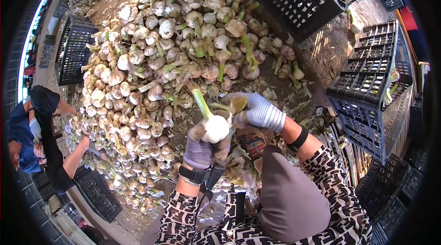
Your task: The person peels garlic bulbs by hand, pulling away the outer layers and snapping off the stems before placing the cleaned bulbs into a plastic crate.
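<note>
My left hand [200, 147], in a dirty striped glove, is wrapped round a white garlic bulb [216, 129] from below. The bulb's cut green stem [200, 101] points up and away. Just to the right, my gloved right hand [262, 112] is closed at the bulb's side, with a brownish-green strip of garlic husk [238, 104] pinched in its fingers. Beyond both hands spreads a large pile of garlic bulbs [156, 38], many with soil on them and short stems.
A black crate [287, 1] stands at the top right, a blue-black crate [358, 107] at the right. More black crates [76, 50] line the left. Another person's arm [76, 160] reaches into the pile at left. Loose husks [239, 167] lie below my hands.
</note>
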### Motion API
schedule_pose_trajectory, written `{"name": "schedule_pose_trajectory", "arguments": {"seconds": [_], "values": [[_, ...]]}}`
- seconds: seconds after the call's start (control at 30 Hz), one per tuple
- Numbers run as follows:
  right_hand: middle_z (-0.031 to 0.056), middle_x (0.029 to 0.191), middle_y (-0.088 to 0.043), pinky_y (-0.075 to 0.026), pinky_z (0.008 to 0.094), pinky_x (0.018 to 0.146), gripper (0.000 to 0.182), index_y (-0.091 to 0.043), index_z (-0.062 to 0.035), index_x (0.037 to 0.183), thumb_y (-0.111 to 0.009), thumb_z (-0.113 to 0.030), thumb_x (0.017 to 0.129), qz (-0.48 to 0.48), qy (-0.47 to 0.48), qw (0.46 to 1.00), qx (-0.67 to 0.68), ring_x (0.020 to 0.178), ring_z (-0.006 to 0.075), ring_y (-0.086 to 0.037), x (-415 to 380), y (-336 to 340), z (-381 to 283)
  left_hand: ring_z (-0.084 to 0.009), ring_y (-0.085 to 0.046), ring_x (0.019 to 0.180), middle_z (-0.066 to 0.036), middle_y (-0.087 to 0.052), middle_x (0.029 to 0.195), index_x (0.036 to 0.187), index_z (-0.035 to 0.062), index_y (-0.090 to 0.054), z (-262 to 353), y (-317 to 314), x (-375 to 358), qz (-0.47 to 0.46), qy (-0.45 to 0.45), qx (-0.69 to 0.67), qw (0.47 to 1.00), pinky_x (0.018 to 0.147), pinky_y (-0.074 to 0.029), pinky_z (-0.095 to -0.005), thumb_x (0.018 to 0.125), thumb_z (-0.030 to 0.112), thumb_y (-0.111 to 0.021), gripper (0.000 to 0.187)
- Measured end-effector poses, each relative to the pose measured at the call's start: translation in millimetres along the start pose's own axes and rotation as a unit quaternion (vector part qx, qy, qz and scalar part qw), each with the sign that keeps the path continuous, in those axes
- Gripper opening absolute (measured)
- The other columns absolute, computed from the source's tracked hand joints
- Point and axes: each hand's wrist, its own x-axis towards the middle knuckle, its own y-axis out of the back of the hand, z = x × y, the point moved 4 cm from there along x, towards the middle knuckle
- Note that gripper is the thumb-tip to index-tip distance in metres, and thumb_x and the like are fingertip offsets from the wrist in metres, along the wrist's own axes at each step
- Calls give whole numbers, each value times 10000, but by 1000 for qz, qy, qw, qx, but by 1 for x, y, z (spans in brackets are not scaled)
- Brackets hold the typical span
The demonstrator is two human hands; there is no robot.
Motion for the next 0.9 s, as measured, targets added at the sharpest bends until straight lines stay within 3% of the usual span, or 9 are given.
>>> {"name": "schedule_pose_trajectory", "arguments": {"seconds": [0.07,0.17,0.27,0.3,0.37,0.43,0.5,0.6,0.9], "values": [[162,999,-623,-485,350,780,480,-518,-43,1178,-633,-141,722,28,166,947,-273,933,233,-608,5,6,-8,-216,-523,428,-116,-565,649,1147,20,-479,3,-7,3,40,-28,15,999,395,-475,-312,714,435,-677,631],[196,1048,-595,-452,405,902,643,-470,-63,1258,-703,-226,682,240,41,770,-590,1006,361,-561,-5,39,-22,-236,-602,605,-131,-597,800,1175,32,-469,10,3,9,25,-48,40,998,536,-546,-338,752,373,-666,578],[184,1045,-603,-455,374,901,571,-501,-59,1236,-696,-191,716,148,149,908,-363,1034,319,-568,-21,34,-48,-214,-598,873,-117,-580,1011,1239,57,-445,6,16,19,78,-141,170,972,757,-524,-326,789,319,-648,558],[85,1018,-618,-483,260,766,530,-541,-47,1196,-735,-92,705,57,62,993,-84,862,142,-588,-25,17,-47,-207,-587,915,-111,-572,1047,1266,70,-438,8,14,22,110,-201,266,936,798,-510,-333,791,311,-648,572],[43,989,-628,-477,246,769,445,-592,-40,1129,-736,-73,710,-17,66,990,126,874,96,-567,-30,-17,-42,-173,-508,1051,-78,-505,1179,1298,69,-410,4,16,23,117,-190,351,910,899,-446,-287,798,303,-658,605],[41,975,-640,-475,258,794,371,-618,-23,1070,-726,-43,715,67,117,990,-33,893,103,-574,-30,-19,-44,-185,-507,1048,-119,-475,1199,1286,41,-384,6,7,22,107,-287,457,835,892,-452,-298,798,270,-687,619],[52,961,-643,-477,272,786,314,-633,-28,1033,-715,-39,731,78,141,984,71,874,120,-587,-28,-16,-31,-204,-511,1051,-133,-476,1206,1296,45,-365,8,1,17,89,-238,333,908,888,-455,-307,779,261,-716,661],[91,912,-634,-490,309,733,315,-648,-58,989,-739,-57,687,111,286,944,-124,810,217,-618,-34,-13,-33,-220,-532,1029,-136,-492,1176,1294,39,-342,20,1,20,100,-180,123,971,863,-467,-309,771,198,-714,661],[88,894,-611,-497,332,713,340,-646,-89,968,-703,-22,639,75,309,920,-228,821,270,-611,-33,-16,-38,-245,-571,987,-151,-524,1142,1268,28,-379,22,14,30,117,-152,203,960,835,-514,-349,730,80,-652,606]]}}
